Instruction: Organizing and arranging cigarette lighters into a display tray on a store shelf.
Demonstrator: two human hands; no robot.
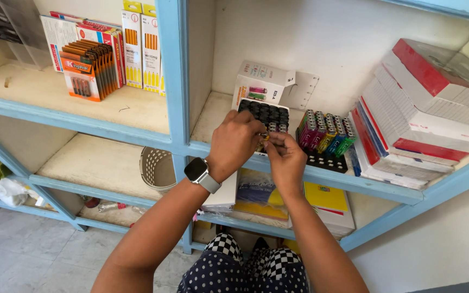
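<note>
My left hand (233, 142), with a watch on its wrist, and my right hand (285, 157) meet over the shelf's front edge. Both pinch a small yellow lighter (266, 137) between their fingertips; most of it is hidden by my fingers. Just behind them stands a black tray (270, 115) of round slots, mostly without lighters. To the right, a second black tray (327, 161) holds several coloured lighters (325, 132) standing upright.
A white opened carton (259, 81) stands behind the trays. Stacked red-and-white boxes (419, 114) fill the shelf's right side. Packs of pencils and pens (107, 54) sit on the upper left shelf. A woven basket (156, 169) and books (259, 195) lie on the lower shelf.
</note>
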